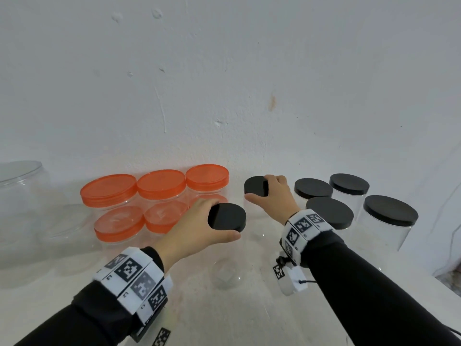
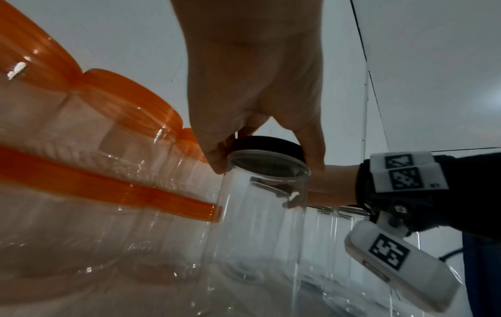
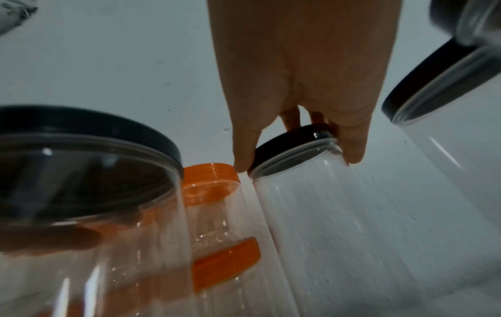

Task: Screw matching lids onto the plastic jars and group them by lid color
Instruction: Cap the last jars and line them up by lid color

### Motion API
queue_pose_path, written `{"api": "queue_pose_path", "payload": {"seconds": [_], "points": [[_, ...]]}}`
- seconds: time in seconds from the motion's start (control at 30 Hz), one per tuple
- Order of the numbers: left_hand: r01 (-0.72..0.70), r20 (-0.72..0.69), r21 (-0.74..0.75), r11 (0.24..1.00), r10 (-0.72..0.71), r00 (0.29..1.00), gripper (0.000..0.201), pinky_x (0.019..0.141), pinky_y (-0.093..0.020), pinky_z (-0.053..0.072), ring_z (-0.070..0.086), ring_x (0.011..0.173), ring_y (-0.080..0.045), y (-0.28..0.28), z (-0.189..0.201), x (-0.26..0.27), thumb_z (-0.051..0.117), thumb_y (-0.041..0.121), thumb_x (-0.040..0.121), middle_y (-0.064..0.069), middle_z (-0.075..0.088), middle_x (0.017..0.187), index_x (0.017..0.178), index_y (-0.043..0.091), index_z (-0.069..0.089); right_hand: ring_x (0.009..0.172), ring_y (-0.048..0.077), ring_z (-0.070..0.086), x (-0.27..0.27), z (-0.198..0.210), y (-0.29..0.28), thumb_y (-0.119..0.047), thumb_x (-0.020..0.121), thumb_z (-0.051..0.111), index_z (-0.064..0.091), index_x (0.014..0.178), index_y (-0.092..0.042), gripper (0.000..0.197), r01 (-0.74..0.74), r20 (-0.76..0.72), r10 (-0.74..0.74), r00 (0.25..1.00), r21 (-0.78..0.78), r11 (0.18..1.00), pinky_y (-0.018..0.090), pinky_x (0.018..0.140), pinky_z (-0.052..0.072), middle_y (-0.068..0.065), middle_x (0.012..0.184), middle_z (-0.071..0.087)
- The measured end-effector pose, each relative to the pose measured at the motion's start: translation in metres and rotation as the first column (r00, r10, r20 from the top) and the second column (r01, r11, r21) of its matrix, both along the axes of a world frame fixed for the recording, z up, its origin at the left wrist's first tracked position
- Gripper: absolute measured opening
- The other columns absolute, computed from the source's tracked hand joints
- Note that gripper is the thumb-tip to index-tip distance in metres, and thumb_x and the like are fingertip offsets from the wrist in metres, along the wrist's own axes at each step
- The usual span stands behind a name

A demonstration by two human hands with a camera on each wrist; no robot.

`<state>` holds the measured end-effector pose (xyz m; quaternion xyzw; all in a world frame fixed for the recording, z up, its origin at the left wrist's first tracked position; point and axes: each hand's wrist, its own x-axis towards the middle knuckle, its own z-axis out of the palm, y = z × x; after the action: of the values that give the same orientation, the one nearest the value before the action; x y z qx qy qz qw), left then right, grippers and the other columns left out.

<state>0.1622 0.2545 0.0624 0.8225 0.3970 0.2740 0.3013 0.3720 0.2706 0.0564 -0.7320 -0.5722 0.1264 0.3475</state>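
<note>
White tabletop [image 1: 249,308] against a white plastered wall [image 1: 224,71]. My left hand [image 1: 197,226] reaches forward, fingers and thumb curled round the rim of a round black screw lid [image 1: 227,217] that sits on a clear cylindrical plastic jar [image 2: 260,225]; the lid lies directly under my palm. My right hand [image 1: 272,198] likewise grips a second black lid [image 1: 255,186] from above on another clear jar [image 3: 325,214], farther back and just right of the first. Five clear jars with orange ribbed lids [image 1: 159,186] stand grouped to the left of my left hand, near the wall. Four black-lidded clear jars [image 1: 349,196] stand grouped to the right of my right wrist. Whether either gripped lid is fully seated, I cannot tell, as the wrist views are blurred. One large lidless clear jar [image 1: 20,196] stands at far left.
</note>
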Motion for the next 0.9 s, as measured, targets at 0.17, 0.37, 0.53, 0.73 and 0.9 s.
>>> {"api": "queue_pose_path", "payload": {"seconds": [0.17, 0.37, 0.53, 0.73, 0.9], "points": [[0.012, -0.065, -0.045, 0.999, -0.015, 0.998, 0.076, 0.076, -0.011, 0.038, 0.041, 0.106, 0.008, 0.009, -0.011, -0.002, 0.078, 0.057, 0.067, 0.018, 0.037, 0.124, 0.13, 0.04, 0.038, 0.125, 0.03, 0.039, -0.006, 0.003, 0.025, -0.041, 0.085, 0.069, 0.032, 0.142, -0.006, 0.076, -0.053, 0.024, 0.054, 0.998, -0.028, 0.998, 0.039, 0.103, 0.039, 0.012, 0.14, 0.031], [0.036, -0.082, -0.067, 0.997, -0.042, 0.996, 0.092, 0.094, -0.024, 0.043, 0.042, 0.116, -0.006, 0.011, -0.018, -0.002, 0.074, 0.061, 0.067, 0.017, 0.031, 0.128, 0.142, 0.031, 0.03, 0.12, 0.03, 0.044, -0.011, 0.008, 0.041, -0.042, 0.087, 0.066, 0.036, 0.138, -0.005, 0.07, -0.067, 0.051, 0.071, 0.996, -0.07, 0.995, 0.041, 0.101, 0.042, 0.012, 0.136, 0.034], [0.055, -0.04, -0.089, 0.995, -0.059, 0.997, 0.089, 0.093, -0.019, 0.042, 0.04, 0.118, -0.006, 0.009, -0.022, 0.0, 0.074, 0.054, 0.075, 0.015, 0.028, 0.13, 0.145, 0.028, 0.025, 0.115, 0.029, 0.048, -0.008, 0.012, 0.043, -0.042, 0.088, 0.064, 0.04, 0.132, -0.01, 0.059, -0.07, 0.086, 0.08, 0.993, -0.107, 0.992, 0.042, 0.1, 0.043, 0.01, 0.132, 0.038], [0.071, -0.014, -0.085, 0.994, -0.073, 0.997, 0.087, 0.076, -0.004, 0.036, 0.04, 0.113, -0.001, 0.008, -0.024, -0.002, 0.072, 0.055, 0.076, 0.017, 0.027, 0.128, 0.144, 0.031, 0.023, 0.113, 0.032, 0.047, -0.016, 0.013, 0.043, -0.033, 0.092, 0.058, 0.044, 0.134, -0.011, 0.05, -0.078, 0.173, 0.103, 0.979, -0.143, 0.987, 0.039, 0.099, 0.043, 0.01, 0.13, 0.03], [0.068, 0.005, -0.087, 0.994, -0.068, 0.998, 0.085, 0.088, -0.014, 0.041, 0.042, 0.115, -0.004, 0.007, -0.025, -0.002, 0.073, 0.053, 0.076, 0.015, 0.029, 0.129, 0.143, 0.03, 0.026, 0.122, 0.034, 0.044, -0.018, 0.012, 0.04, -0.028, 0.093, 0.057, 0.036, 0.142, -0.011, 0.056, -0.103, 0.243, 0.157, 0.957, -0.221, 0.97, 0.04, 0.102, 0.041, 0.01, 0.144, 0.024]]}}
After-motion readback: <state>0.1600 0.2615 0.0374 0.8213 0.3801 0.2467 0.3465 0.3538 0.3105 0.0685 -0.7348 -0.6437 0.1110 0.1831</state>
